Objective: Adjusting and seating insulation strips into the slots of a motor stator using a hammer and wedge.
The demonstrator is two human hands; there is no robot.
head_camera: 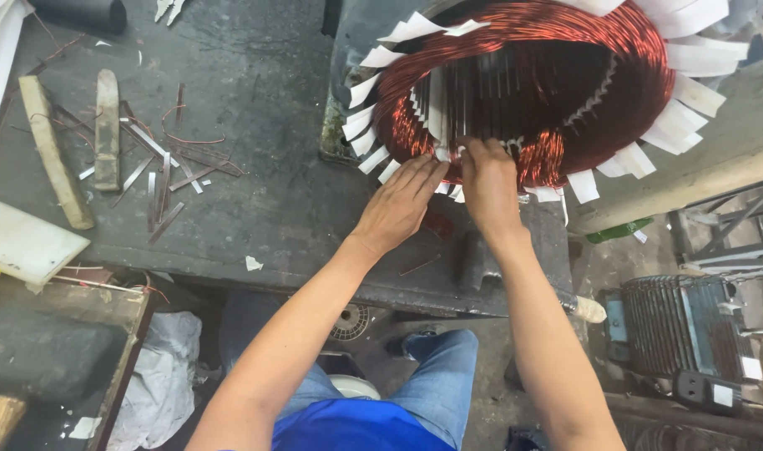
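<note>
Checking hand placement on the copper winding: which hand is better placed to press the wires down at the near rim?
Likely the right hand: its fingers already pinch the copper winding; the left hand lies flat beside it.

- Both forearms are bare from the elbow to the fingers; no sleeve, glove, watch or ring shows on them.
- The left hand (398,205) has short, plain nails at its fingertips.
- The right hand (487,182) is likewise ungloved, its wrist behind the fingers unadorned.
- Far back from the fingers, a bright blue shirt covers the torso.
- Below it, faded blue denim jeans cover both legs.
</note>
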